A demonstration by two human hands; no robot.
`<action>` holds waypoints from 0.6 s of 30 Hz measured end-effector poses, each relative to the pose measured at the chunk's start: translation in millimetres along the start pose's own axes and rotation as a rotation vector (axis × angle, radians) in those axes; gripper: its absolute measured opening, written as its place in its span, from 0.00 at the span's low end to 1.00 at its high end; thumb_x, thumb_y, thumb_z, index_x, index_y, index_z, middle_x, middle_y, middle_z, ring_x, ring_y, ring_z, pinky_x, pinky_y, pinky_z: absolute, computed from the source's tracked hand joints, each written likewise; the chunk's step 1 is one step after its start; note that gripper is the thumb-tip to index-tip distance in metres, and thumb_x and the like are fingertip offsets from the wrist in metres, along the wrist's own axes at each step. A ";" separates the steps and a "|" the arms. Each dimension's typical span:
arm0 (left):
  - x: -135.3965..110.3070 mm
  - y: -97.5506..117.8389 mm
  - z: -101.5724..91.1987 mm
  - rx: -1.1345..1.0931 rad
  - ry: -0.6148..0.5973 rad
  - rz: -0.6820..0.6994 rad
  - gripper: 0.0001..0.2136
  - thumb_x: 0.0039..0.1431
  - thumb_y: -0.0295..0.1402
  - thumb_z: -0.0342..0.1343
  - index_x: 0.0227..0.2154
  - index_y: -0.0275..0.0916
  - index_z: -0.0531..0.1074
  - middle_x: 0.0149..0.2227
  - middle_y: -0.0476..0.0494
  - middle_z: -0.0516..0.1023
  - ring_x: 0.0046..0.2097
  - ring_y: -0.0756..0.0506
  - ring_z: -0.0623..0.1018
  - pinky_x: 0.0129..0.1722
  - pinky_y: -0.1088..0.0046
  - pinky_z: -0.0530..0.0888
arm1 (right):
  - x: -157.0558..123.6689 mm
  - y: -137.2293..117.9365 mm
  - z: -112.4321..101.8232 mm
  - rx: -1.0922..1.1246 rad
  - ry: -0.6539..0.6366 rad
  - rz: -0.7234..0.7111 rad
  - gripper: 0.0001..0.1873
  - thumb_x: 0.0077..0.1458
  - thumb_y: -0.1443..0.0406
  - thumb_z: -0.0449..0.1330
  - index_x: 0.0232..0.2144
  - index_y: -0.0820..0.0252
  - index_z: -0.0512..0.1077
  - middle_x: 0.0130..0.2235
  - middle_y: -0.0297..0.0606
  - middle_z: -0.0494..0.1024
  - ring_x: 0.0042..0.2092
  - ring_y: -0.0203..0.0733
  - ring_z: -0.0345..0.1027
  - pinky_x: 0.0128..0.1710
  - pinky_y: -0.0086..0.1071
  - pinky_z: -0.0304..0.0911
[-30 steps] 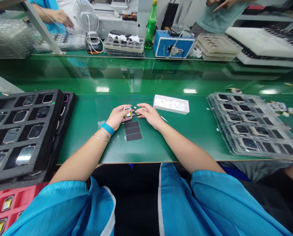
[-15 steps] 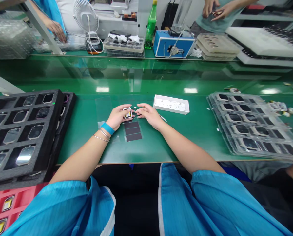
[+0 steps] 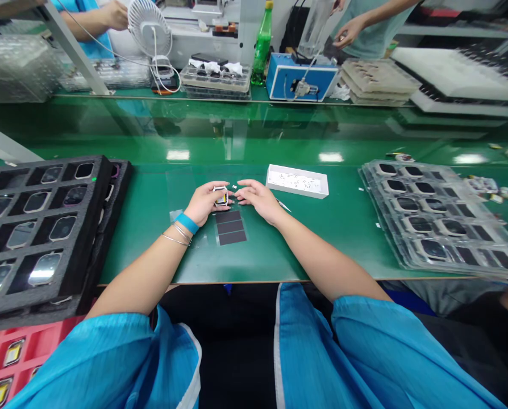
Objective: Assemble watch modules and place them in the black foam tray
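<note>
My left hand [image 3: 202,203] is closed on a small smartwatch case [image 3: 221,197] with a yellow part showing inside its pale frame. Close to the right side of that case are the fingertips of my right hand [image 3: 257,200], bent and near together; whatever they hold is too small to make out. Just below the hands lies a clear sheet with dark rectangular stickers [image 3: 230,228]. A tiny white piece [image 3: 234,187] rests on the green table between my fingertips. By my right wrist, a pair of tweezers [image 3: 284,205] is partly visible.
A white box [image 3: 297,181] with tiny pieces sits beyond my right hand. Black foam trays [image 3: 77,238] of watches are stacked at left, above a red tray [image 3: 28,352]. Clear plastic trays [image 3: 390,244] of watches stand at right. Two people's hands show across the table.
My hands and the watch case have stayed almost still. Across the table, one person's hand has risen toward the fan, and the other person's hands have moved apart.
</note>
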State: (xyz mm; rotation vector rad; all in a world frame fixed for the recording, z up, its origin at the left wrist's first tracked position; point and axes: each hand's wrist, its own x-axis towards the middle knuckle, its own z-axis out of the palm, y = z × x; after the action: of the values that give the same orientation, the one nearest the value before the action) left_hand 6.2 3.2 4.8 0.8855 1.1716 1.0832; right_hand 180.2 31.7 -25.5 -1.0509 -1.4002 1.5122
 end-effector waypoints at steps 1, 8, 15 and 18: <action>0.1 -0.1 -0.1 0.002 0.001 0.001 0.12 0.51 0.28 0.60 0.41 0.35 0.73 0.34 0.41 0.81 0.30 0.47 0.80 0.29 0.72 0.79 | 0.1 0.1 0.0 0.001 0.001 0.001 0.14 0.53 0.63 0.63 0.43 0.56 0.69 0.35 0.33 0.79 0.39 0.36 0.74 0.41 0.31 0.71; 0.1 0.0 -0.2 0.020 0.008 0.001 0.14 0.50 0.29 0.62 0.41 0.34 0.73 0.30 0.43 0.79 0.28 0.48 0.79 0.27 0.73 0.77 | 0.3 0.9 0.1 -0.001 0.002 0.002 0.14 0.54 0.63 0.62 0.44 0.56 0.69 0.36 0.33 0.79 0.40 0.36 0.73 0.41 0.32 0.71; -1.0 1.6 1.9 0.017 0.018 -0.001 0.12 0.51 0.27 0.59 0.40 0.34 0.72 0.28 0.46 0.78 0.26 0.49 0.78 0.24 0.75 0.76 | -0.5 -1.0 0.4 0.010 0.007 0.005 0.14 0.53 0.65 0.62 0.43 0.56 0.69 0.35 0.33 0.78 0.37 0.34 0.73 0.41 0.30 0.71; -1.0 1.5 2.1 0.024 0.021 -0.008 0.12 0.51 0.28 0.60 0.40 0.34 0.72 0.27 0.46 0.78 0.26 0.49 0.78 0.24 0.76 0.75 | -0.2 -0.4 0.3 0.004 0.009 0.006 0.14 0.53 0.64 0.62 0.43 0.56 0.69 0.36 0.33 0.78 0.38 0.35 0.73 0.41 0.31 0.71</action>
State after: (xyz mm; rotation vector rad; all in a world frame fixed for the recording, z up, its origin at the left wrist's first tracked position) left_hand 7.9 2.6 6.9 0.8895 1.2068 1.0764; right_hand 180.0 31.5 -25.0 -1.0591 -1.3883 1.5119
